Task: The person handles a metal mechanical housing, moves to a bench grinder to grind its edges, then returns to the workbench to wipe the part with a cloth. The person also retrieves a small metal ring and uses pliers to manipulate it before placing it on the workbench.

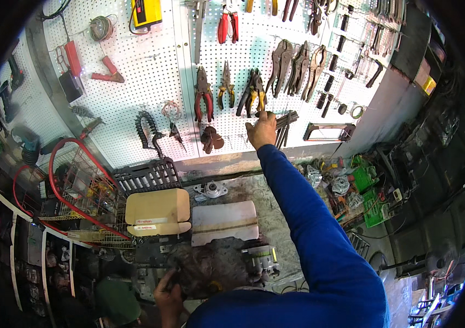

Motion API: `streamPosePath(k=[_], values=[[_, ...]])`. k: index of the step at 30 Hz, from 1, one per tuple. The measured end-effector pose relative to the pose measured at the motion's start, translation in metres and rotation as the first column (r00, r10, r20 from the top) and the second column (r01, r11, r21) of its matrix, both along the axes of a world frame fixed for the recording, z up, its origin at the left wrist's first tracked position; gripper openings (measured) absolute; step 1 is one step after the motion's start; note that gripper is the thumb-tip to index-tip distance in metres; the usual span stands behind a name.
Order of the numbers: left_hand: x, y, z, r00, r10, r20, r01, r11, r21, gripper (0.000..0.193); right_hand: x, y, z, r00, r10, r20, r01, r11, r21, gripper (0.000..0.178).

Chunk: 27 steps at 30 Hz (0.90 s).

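The pliers with yellow handles (255, 99) hang on the white pegboard (156, 82), grips downward, beside a dark-handled pair partly overlapped by them. The right hand (262, 131) is raised to the board just under those grips, thumb standing apart from the fingers; whether the fingertips are pinching a handle cannot be told. A bundle of dark bars (285, 127) hangs right beside this hand. To the left are the yellow-and-black long-nose pliers (226, 87) and the red-handled pliers (203, 98); up to the right hang three locking pliers (299, 68), with a hacksaw (329, 132) lower down.

Below the board, the workbench (281, 240) carries a socket set (147, 176), a tan plastic case (157, 205), a pale flat pad (224, 218) and a silver metal housing (210, 189). The left hand (169, 295) is low, beside a dark, greasy mass (205, 268), fingers bent; its grip is too shadowed to tell. Green baskets (374, 208) sit farther right.
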<state>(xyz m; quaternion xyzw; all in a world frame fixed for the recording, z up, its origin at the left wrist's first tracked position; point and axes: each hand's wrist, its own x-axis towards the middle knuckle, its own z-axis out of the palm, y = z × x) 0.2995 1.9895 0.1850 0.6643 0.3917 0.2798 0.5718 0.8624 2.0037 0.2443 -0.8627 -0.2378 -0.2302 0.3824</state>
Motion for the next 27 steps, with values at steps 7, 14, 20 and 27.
streamPosePath(k=[7, 14, 20, 27], values=[[-0.020, 0.022, -0.037, 0.998, -0.034, -0.047, 0.029, 0.994, -0.104, 0.049, 0.016, 0.032, 0.006, 0.983, -0.082, -0.162, 0.085, 0.996, 0.011, 0.051], [-0.022, 0.039, -0.072, 0.991, -0.131, -0.036, 0.120, 0.970, -0.213, 0.062, 0.041, 0.037, -0.003, 0.994, -0.072, -0.087, 0.076, 0.996, 0.049, 0.045], [-0.006, 0.038, -0.071, 0.987, -0.160, 0.008, 0.153, 0.924, -0.350, 0.065, 0.028, 0.018, 0.003, 0.967, 0.065, -0.247, -0.018, 0.982, 0.187, 0.044], [0.015, 0.035, -0.043, 0.956, -0.274, -0.106, 0.259, 0.956, -0.140, 0.058, 0.003, -0.015, 0.048, 0.955, 0.031, -0.293, -0.048, 0.998, -0.050, 0.052]])
